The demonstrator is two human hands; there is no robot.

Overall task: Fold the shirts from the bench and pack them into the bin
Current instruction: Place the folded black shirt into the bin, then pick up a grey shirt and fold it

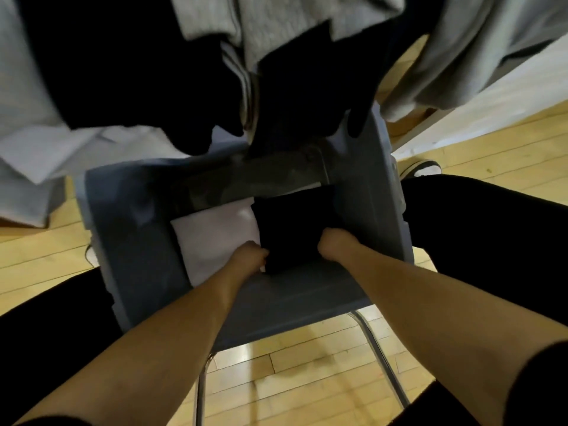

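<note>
- A grey bin [138, 241] sits on the wood floor [307, 358] between the person's knees, seen from above.
- Inside it, a folded black shirt [292, 222] lies at the right, its left edge overlapping a folded white shirt [212, 238] that lies at the left of the bin's bottom.
- The left hand [249, 256] grips the near left corner of the black shirt, fingers curled under the cloth.
- The right hand [333, 244] grips the near right corner of the same shirt, fingers also tucked out of sight beneath it.
- Both forearms reach down over the bin's near wall; the arms are bare below short black sleeves.
- At the far side, unfolded clothes hang over the bench [412, 118]: a black garment [123, 72] at left of centre, a grey zipped one [276, 23] in the middle, a light grey one [479, 56] at the right and a pale one [27, 118] at the far left.
- Some of the black cloth droops over the bin's far rim.
- A white shoe [425, 170] shows on the floor just right of the bin.
- Metal legs [378, 348] cross the floor near the bin's near wall.
</note>
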